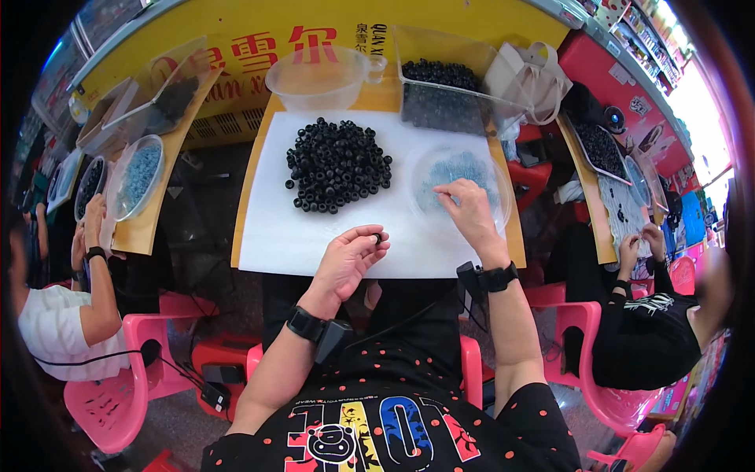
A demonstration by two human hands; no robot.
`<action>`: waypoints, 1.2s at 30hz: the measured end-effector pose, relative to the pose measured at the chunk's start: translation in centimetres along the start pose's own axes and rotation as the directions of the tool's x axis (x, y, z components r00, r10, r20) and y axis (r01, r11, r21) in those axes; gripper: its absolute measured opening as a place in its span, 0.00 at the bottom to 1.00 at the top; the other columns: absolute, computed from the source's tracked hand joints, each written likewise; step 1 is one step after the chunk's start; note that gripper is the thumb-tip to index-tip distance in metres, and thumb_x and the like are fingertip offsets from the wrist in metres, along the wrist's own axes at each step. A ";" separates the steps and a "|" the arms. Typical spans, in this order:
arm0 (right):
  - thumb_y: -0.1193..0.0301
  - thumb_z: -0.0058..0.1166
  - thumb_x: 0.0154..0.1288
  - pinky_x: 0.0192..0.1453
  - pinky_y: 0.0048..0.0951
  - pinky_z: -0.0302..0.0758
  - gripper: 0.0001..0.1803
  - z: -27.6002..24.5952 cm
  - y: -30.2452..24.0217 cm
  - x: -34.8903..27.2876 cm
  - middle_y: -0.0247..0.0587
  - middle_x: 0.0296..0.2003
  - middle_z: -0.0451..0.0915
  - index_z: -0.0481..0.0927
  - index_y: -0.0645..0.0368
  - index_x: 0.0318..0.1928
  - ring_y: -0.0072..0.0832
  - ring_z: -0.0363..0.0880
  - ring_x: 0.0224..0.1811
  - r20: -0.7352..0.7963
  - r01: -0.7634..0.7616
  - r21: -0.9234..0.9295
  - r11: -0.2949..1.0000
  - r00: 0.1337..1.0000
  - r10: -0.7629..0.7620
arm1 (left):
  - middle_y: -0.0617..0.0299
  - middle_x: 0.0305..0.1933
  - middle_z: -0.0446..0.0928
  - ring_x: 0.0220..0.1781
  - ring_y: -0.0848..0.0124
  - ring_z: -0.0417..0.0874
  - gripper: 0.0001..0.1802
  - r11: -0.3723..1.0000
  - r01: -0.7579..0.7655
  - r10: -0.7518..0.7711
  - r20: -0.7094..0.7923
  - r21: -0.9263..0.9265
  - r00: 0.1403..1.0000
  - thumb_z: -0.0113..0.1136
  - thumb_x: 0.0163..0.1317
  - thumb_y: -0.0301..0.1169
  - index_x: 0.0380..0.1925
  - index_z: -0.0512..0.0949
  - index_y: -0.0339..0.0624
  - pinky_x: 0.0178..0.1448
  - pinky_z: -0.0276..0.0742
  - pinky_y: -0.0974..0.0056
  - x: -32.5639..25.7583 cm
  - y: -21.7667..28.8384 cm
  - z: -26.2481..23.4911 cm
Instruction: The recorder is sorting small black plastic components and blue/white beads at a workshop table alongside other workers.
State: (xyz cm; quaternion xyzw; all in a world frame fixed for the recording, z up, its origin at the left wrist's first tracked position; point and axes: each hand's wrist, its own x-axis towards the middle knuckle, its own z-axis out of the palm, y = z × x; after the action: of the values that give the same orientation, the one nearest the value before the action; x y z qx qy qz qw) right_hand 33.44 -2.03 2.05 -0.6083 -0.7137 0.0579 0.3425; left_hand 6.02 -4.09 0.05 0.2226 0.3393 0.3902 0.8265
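Black bead [378, 237] sits at the fingertips of the left hand [348, 261], pinched between thumb and forefinger, on the near side of a loose black pile [336, 167] on the white sheet [271, 228]. To its right, the right hand [473, 211] bends over a clear dish [420, 206] of pale-blue beads [456, 167]; whether its fingers grip anything cannot be told.

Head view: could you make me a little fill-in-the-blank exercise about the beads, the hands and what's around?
1. The left hand pinches one ____ bead.
2. The right hand is over a round dish of small ____ pieces.
3. The bead pile lies on a ____ mat.
4. The plastic chairs are ____.

Missing words: black; blue; white; pink.
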 end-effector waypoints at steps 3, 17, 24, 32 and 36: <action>0.71 0.63 0.58 0.49 0.40 0.70 0.04 -0.1 0.0 0.7 0.36 0.33 0.81 0.88 0.52 0.35 0.37 0.79 0.44 0.033 0.009 -0.080 0.997 0.999 -0.006 | 0.53 0.49 0.82 0.49 0.68 0.85 0.14 1.000 0.001 -0.001 -0.020 -0.017 1.000 0.57 0.69 0.23 0.53 0.76 0.33 0.56 0.83 0.65 -0.1 -0.2 -0.3; 0.71 0.64 0.54 0.53 0.38 0.69 0.04 1.4 -0.1 2.5 0.34 0.34 0.82 0.86 0.51 0.32 0.36 0.78 0.45 0.208 0.168 -0.157 0.973 0.969 -0.134 | 0.52 0.49 0.82 0.47 0.67 0.86 0.13 1.000 0.004 -0.004 0.024 -0.003 1.000 0.58 0.69 0.23 0.53 0.76 0.34 0.54 0.85 0.64 -0.3 -0.2 -0.7; 0.71 0.64 0.56 0.51 0.39 0.71 0.03 0.9 0.0 1.9 0.36 0.34 0.84 0.84 0.53 0.32 0.36 0.81 0.43 0.150 0.158 -0.122 0.980 0.979 -0.140 | 0.52 0.49 0.82 0.47 0.67 0.85 0.13 1.000 -0.001 0.001 0.042 -0.011 0.999 0.57 0.69 0.23 0.52 0.76 0.34 0.54 0.85 0.64 -0.2 -0.4 -0.9; 0.77 0.61 0.58 0.47 0.32 0.77 0.11 -0.7 -1.7 1.7 0.40 0.36 0.86 0.86 0.59 0.43 0.35 0.82 0.38 0.096 -0.074 0.201 0.977 0.994 0.055 | 0.52 0.49 0.82 0.48 0.67 0.85 0.13 1.000 -0.001 0.002 0.051 -0.011 0.999 0.57 0.70 0.23 0.53 0.75 0.33 0.55 0.85 0.64 -0.3 -0.4 -1.0; 0.77 0.62 0.59 0.46 0.29 0.77 0.14 -1.1 -2.2 1.7 0.42 0.35 0.86 0.86 0.59 0.47 0.31 0.81 0.36 0.139 -0.224 0.245 0.943 0.971 0.194 | 0.52 0.50 0.81 0.50 0.66 0.85 0.14 1.000 -0.013 0.014 0.064 -0.016 0.998 0.57 0.70 0.23 0.54 0.75 0.32 0.57 0.85 0.64 -0.3 -0.4 -0.9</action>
State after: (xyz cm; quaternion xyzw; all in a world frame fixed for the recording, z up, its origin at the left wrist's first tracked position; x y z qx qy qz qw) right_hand 32.19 -1.47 4.71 -0.6264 -0.6494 0.2211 0.3701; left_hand 5.43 -4.45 -0.67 0.2308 0.3079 0.3912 0.8360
